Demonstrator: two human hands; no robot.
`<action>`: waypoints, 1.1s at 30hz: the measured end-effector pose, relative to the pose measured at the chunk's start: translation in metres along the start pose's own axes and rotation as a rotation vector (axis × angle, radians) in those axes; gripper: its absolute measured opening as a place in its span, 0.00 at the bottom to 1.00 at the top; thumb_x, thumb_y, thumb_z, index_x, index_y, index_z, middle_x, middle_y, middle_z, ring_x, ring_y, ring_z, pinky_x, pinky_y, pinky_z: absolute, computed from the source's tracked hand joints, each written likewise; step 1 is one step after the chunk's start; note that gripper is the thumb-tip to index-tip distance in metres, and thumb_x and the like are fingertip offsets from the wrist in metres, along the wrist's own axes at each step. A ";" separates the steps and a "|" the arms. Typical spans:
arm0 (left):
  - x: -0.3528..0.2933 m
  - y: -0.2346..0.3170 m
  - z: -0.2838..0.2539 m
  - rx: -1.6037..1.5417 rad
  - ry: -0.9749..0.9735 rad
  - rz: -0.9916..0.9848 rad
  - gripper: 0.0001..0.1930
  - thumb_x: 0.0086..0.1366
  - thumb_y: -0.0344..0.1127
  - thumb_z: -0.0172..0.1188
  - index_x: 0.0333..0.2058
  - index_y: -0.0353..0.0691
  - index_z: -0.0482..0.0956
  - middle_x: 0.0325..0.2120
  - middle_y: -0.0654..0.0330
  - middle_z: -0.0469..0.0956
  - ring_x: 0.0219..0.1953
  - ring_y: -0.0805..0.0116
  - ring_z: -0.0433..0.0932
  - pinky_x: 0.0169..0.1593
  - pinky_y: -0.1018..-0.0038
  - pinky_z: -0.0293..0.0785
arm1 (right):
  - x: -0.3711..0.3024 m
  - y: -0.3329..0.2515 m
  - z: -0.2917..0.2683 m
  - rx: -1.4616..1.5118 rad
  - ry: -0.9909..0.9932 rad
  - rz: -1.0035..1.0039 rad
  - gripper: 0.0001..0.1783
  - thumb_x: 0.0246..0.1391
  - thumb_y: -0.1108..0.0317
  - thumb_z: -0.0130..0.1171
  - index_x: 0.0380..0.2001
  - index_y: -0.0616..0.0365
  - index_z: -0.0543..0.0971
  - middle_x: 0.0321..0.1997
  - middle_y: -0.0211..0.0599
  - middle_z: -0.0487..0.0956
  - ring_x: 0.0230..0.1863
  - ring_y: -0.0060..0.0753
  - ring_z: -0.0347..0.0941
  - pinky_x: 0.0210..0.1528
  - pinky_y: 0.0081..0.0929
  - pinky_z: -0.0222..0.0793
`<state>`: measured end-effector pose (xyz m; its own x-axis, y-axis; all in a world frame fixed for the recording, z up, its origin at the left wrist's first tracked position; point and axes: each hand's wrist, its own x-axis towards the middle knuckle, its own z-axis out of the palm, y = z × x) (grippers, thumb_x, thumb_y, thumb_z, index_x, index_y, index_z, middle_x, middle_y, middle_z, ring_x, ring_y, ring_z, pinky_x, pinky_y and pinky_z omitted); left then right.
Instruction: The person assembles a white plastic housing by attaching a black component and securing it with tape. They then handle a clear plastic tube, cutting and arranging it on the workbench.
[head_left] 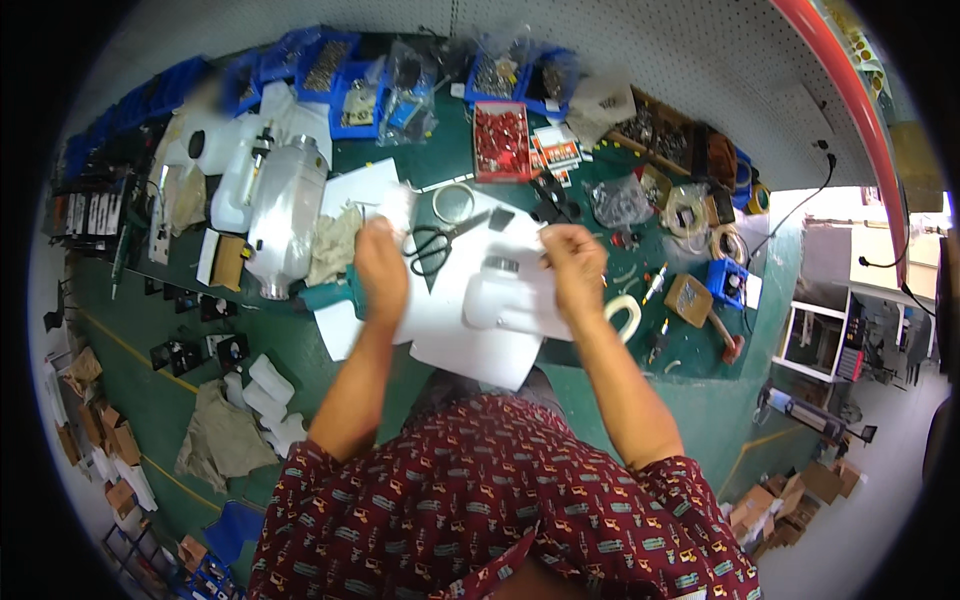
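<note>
My left hand (381, 265) is raised over the left part of the white sheets, fingers curled closed. A blurred whitish translucent thing (400, 207) is at its fingertips; whether it is gripped I cannot tell. My right hand (575, 265) has thumb and fingers pinched together beside a white plastic bottle (487, 302) with a grey cap (501, 265), lying on the white sheet (470, 352). What the pinch holds is too small to make out. Between my hands lie black-handled scissors (432, 250), a roll of tape (454, 203) and a small dark block (501, 219).
A large clear plastic tank (286, 215) and a teal tool (330, 297) are at the left. Blue bins (327, 66) and a red box of small parts (502, 142) line the back. A hammer (727, 338), cardboard box (690, 299) and cream tape ring (622, 318) lie right.
</note>
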<state>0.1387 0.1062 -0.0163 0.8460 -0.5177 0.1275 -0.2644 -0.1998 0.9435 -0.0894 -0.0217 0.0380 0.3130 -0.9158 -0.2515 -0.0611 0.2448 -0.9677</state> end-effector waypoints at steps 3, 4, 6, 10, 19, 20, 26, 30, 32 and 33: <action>0.034 -0.016 -0.007 0.234 -0.132 0.155 0.19 0.76 0.37 0.49 0.56 0.30 0.75 0.41 0.42 0.81 0.45 0.44 0.77 0.53 0.59 0.71 | 0.000 0.010 -0.057 0.056 -0.008 0.150 0.07 0.60 0.69 0.67 0.37 0.61 0.82 0.29 0.26 0.80 0.27 0.17 0.72 0.32 0.19 0.69; 0.037 -0.023 -0.004 0.404 -0.094 0.321 0.19 0.74 0.35 0.52 0.58 0.30 0.75 0.44 0.41 0.81 0.49 0.43 0.76 0.57 0.58 0.69 | -0.007 0.007 -0.065 0.032 -0.049 0.215 0.07 0.61 0.69 0.67 0.36 0.61 0.82 0.28 0.26 0.79 0.27 0.17 0.72 0.32 0.19 0.69; 0.026 -0.015 0.002 0.589 -0.043 0.520 0.20 0.69 0.32 0.60 0.58 0.31 0.77 0.47 0.44 0.82 0.51 0.49 0.79 0.60 0.61 0.71 | -0.028 0.008 -0.084 -0.101 -0.172 0.271 0.06 0.61 0.69 0.66 0.37 0.61 0.82 0.28 0.26 0.79 0.27 0.17 0.72 0.32 0.18 0.69; -0.061 0.030 0.003 -0.156 -0.659 -0.164 0.22 0.68 0.35 0.65 0.57 0.31 0.78 0.44 0.55 0.84 0.44 0.67 0.81 0.52 0.71 0.77 | -0.072 0.025 -0.105 -0.254 -0.450 0.371 0.06 0.63 0.69 0.64 0.41 0.59 0.82 0.28 0.23 0.78 0.28 0.14 0.70 0.32 0.17 0.68; -0.205 0.036 0.044 -0.196 -1.084 -0.462 0.10 0.67 0.33 0.67 0.41 0.31 0.82 0.28 0.62 0.81 0.29 0.78 0.78 0.33 0.78 0.75 | -0.086 0.056 -0.137 -0.347 -0.685 0.378 0.06 0.63 0.70 0.61 0.41 0.59 0.81 0.29 0.21 0.78 0.31 0.12 0.69 0.32 0.19 0.66; -0.215 0.032 0.049 -0.179 -1.031 -0.413 0.09 0.68 0.33 0.66 0.38 0.32 0.81 0.25 0.65 0.79 0.24 0.80 0.76 0.28 0.79 0.72 | -0.083 0.059 -0.143 -0.356 -0.708 0.365 0.06 0.63 0.70 0.61 0.41 0.60 0.81 0.30 0.22 0.78 0.31 0.12 0.70 0.33 0.20 0.67; -0.263 0.030 0.086 -0.234 -0.612 -0.749 0.09 0.70 0.34 0.64 0.37 0.34 0.81 0.25 0.66 0.79 0.25 0.81 0.74 0.29 0.81 0.74 | -0.059 0.056 -0.160 -0.403 -0.258 0.157 0.20 0.56 0.73 0.63 0.53 0.67 0.79 0.39 0.45 0.84 0.38 0.34 0.80 0.39 0.30 0.75; -0.279 0.025 0.116 -0.340 -0.361 -0.881 0.09 0.70 0.36 0.64 0.36 0.35 0.80 0.25 0.66 0.78 0.24 0.81 0.74 0.29 0.82 0.76 | -0.029 0.044 -0.173 -0.695 -0.356 -0.324 0.25 0.52 0.74 0.65 0.55 0.66 0.78 0.52 0.52 0.81 0.51 0.51 0.78 0.52 0.38 0.75; -0.281 0.024 0.131 -0.400 -0.298 -0.876 0.10 0.70 0.37 0.64 0.35 0.35 0.80 0.24 0.65 0.77 0.25 0.79 0.74 0.28 0.81 0.76 | -0.021 0.066 -0.175 -0.759 -0.444 -0.513 0.28 0.51 0.73 0.66 0.57 0.66 0.76 0.57 0.54 0.78 0.58 0.55 0.73 0.59 0.42 0.70; -0.282 0.020 0.139 -0.397 -0.277 -0.879 0.11 0.70 0.37 0.65 0.34 0.35 0.80 0.24 0.65 0.77 0.24 0.79 0.74 0.28 0.81 0.76 | -0.016 0.081 -0.176 -0.792 -0.491 -0.605 0.29 0.50 0.73 0.67 0.58 0.66 0.76 0.60 0.55 0.77 0.61 0.57 0.71 0.63 0.44 0.68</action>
<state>-0.1697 0.1331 -0.0759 0.5157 -0.5055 -0.6918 0.6187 -0.3389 0.7088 -0.2666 -0.0430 -0.0401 0.8263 -0.5473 0.1330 -0.3047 -0.6329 -0.7117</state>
